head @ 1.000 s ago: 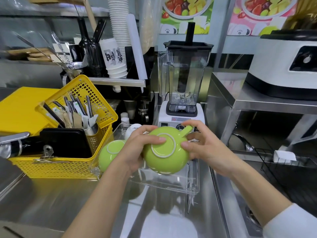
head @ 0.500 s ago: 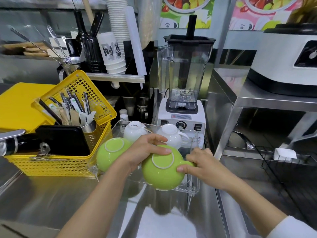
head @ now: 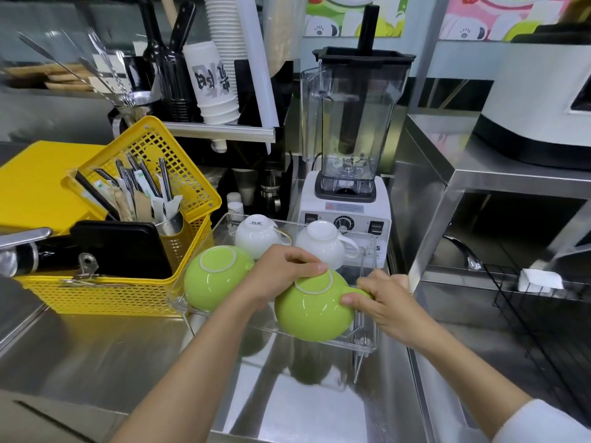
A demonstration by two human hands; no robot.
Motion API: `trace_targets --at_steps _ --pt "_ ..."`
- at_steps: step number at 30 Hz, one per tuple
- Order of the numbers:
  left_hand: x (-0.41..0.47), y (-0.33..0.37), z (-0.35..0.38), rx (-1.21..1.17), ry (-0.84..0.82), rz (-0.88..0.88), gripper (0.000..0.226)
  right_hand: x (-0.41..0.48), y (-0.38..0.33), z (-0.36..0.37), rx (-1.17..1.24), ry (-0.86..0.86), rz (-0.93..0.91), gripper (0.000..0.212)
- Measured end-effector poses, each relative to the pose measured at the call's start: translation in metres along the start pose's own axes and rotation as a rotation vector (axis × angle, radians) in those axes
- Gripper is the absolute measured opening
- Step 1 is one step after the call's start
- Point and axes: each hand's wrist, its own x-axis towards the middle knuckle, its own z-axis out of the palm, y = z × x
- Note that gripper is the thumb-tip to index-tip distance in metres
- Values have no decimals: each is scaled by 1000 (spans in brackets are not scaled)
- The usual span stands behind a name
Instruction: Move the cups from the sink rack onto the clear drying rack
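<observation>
An upside-down green cup rests at the front right of the clear drying rack. My left hand lies over its base and left side. My right hand pinches its handle from the right. A second green cup sits upside down at the rack's front left. Two white cups stand upside down along the rack's back. The black wire sink rack is at the right, with no cup visible on it.
A yellow basket with a utensil holder and a black tray stands left of the clear rack. A blender is right behind it. A steel shelf carries a white appliance on the right. A white cloth hangs on the sink rack.
Both hands have lowered the green cup from in front of the blender down onto the front right of the clear rack. The two white cups behind have come into view.
</observation>
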Motion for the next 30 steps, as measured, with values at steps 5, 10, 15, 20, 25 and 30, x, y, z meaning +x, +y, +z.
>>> trace_targets --at_steps 5,10,15,20,25,30 --pt "0 -8 7 55 134 78 13 -2 -4 0 -33 50 -4 52" --pt "-13 -10 6 182 186 228 30 -4 -5 3 -3 70 -25 50" --pt "-28 -14 2 584 80 269 74 -2 -2 7 -105 60 -58 47" --pt "-31 -15 0 610 48 288 79 -3 -4 5 -82 97 -59 57" --pt "-33 -16 -4 571 31 276 75 -7 -11 5 -40 110 -49 58" --pt "-33 -17 -5 573 31 281 75 -8 -10 3 18 90 -11 58"
